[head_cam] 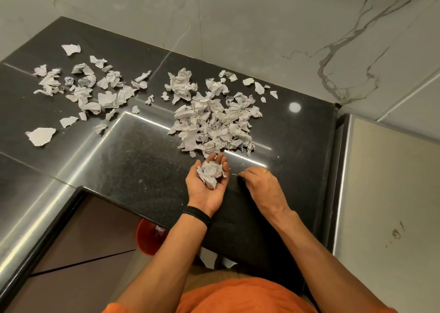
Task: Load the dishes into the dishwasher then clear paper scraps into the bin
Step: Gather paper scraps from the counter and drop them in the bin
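Orange shirt aside, the left hand lies palm-up near the bench front edge, fingers loosely spread, cupping a wad of paper scraps. The right hand curls onto the bench beside it; whether its grip holds anything I cannot tell. So loosely cupped, the scraps could spill and miss the red bin under that edge.

place: home kitchen | cues: black granite counter, marble wall tiles (grey-veined), steel appliance
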`<state>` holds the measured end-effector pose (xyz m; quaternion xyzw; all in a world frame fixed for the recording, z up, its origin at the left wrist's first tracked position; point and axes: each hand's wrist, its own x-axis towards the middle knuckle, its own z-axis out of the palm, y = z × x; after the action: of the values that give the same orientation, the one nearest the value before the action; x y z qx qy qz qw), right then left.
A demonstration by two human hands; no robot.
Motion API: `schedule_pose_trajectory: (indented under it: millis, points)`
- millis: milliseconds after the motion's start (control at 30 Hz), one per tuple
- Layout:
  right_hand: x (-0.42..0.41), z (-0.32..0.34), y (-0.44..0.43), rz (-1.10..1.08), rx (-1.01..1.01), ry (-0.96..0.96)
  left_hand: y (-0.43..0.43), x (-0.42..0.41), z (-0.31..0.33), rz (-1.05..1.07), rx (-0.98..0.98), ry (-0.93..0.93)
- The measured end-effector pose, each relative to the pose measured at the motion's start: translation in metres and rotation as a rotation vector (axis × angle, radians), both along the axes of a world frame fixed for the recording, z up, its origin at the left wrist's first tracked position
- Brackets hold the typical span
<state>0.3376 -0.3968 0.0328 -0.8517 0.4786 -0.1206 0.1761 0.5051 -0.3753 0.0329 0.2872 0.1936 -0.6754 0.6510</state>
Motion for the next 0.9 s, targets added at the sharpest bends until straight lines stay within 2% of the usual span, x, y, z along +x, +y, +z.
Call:
schedule_pose_trajectory:
  millis: [67,100,200,267,333,467,667,767,900]
  points:
    - [0.001,0.0,0.0,-0.04,0.014,-0.023,0.0,0.001,0.0,-0.009,0.008,-0.009]
    - [0.003,0.001,0.001,-0.128,0.057,-0.094,0.0,0.002,0.0,-0.013,0.01,-0.012]
    - [0.011,0.017,0.001,-0.483,0.257,-0.474,0.0,0.003,0.002,-0.034,0.022,-0.026]
    - [0.022,0.031,0.001,-0.493,0.322,-0.676,0.002,0.002,0.002,-0.062,0.03,-0.035]
    - [0.035,0.045,0.004,-0.379,0.395,-0.762,0.003,0.0,0.002,-0.102,0.032,-0.071]
    - [0.055,0.053,0.011,-0.233,0.395,-0.686,0.005,0.001,0.001,-0.147,0.032,-0.072]
    - [0.057,0.051,0.007,-0.414,0.365,-0.767,0.006,0.024,0.007,-0.156,0.007,-0.008]
    - [0.051,0.038,0.003,-0.505,0.296,-0.575,0.006,0.036,0.008,-0.159,0.016,0.006]
    - [0.045,0.019,0.009,-0.495,0.261,-0.3,0.007,0.053,0.01,-0.174,0.031,0.002]
